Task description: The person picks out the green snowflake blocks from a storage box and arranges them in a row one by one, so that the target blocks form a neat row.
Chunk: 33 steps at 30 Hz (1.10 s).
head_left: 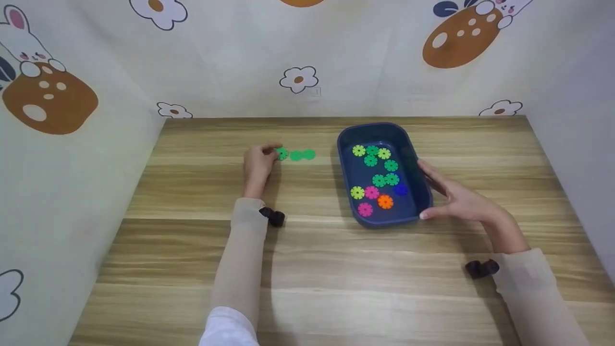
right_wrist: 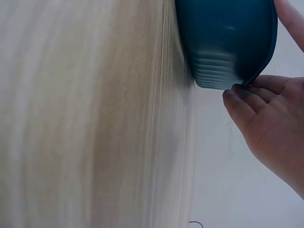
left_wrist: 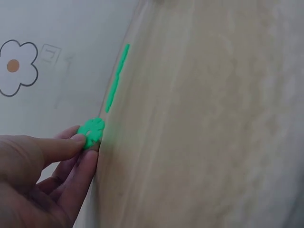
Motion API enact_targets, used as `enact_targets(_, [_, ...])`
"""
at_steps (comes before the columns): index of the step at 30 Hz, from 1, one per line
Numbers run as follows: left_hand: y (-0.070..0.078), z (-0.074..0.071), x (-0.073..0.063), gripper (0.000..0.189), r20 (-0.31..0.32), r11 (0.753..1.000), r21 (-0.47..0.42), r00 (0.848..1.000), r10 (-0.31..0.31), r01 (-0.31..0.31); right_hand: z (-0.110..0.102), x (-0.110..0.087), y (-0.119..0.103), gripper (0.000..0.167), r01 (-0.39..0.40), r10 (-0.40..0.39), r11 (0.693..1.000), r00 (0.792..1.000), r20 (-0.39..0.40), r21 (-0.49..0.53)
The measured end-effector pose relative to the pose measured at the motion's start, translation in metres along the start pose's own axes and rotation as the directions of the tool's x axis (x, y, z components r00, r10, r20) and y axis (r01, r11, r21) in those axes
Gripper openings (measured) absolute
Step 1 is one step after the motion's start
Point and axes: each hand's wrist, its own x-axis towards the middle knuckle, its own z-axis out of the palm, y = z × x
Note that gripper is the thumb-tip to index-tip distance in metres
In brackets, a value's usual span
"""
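My left hand (head_left: 258, 166) pinches a green notched disc (left_wrist: 93, 131) between thumb and fingers, just above the wooden table. To its right, two overlapping green discs (head_left: 302, 154) lie joined in a short row; in the left wrist view this green strip (left_wrist: 117, 78) shows edge-on. My right hand (head_left: 459, 199) rests against the right side of a dark blue tray (head_left: 342, 166), thumb by the near corner and fingers further along the rim. In the right wrist view, its fairly straight fingers (right_wrist: 247, 102) touch the tray's outer edge (right_wrist: 261, 71).
Inside the tray are several loose notched discs: green, yellow (head_left: 357, 192), pink (head_left: 365, 209), orange (head_left: 385, 201) and blue (head_left: 400, 189). A patterned cloth wall (head_left: 230, 72) borders the back of the table (head_left: 192, 269). Small black devices (head_left: 275, 217) sit at both wrists.
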Motion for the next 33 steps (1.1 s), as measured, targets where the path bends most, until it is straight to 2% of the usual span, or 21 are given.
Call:
enact_targets(2, [0.002,0.0,-0.001,0.022,-0.005,0.999,0.052,1.0,-0.011,0.011,0.0,0.0,0.0,0.112,0.01,-0.01,1.0,1.0,0.002,-0.003])
enact_targets(8, [0.006,0.003,-0.003,0.023,-0.009,0.993,0.115,1.0,-0.026,0.027,0.0,-0.001,0.001,0.111,0.005,-0.005,1.0,1.0,0.001,-0.008])
enact_targets(15, [0.005,0.005,-0.002,0.021,-0.013,0.991,0.136,1.0,-0.018,0.02,-0.002,-0.002,0.002,0.111,0.038,-0.038,0.999,0.999,0.007,0.001])
enact_targets(18, [0.005,0.004,-0.002,0.02,-0.004,0.991,0.133,1.0,-0.023,0.023,-0.002,-0.001,0.001,0.111,0.025,-0.025,1.0,1.0,0.004,-0.002])
enact_targets(23, [0.005,0.001,-0.002,0.021,-0.001,0.993,0.118,1.0,-0.015,0.015,-0.001,0.001,0.0,0.111,0.009,-0.009,1.0,1.0,0.003,0.001])
enact_targets(27, [0.008,-0.001,-0.003,0.022,-0.023,0.996,0.088,1.0,0.01,-0.008,0.0,0.002,0.0,0.112,0.002,-0.002,1.0,1.0,0.003,0.006])
enact_targets(33, [0.031,0.002,-0.015,0.022,-0.01,0.996,-0.042,0.997,0.078,-0.078,0.0,0.001,0.002,0.111,0.019,-0.019,1.0,1.0,0.008,0.004])
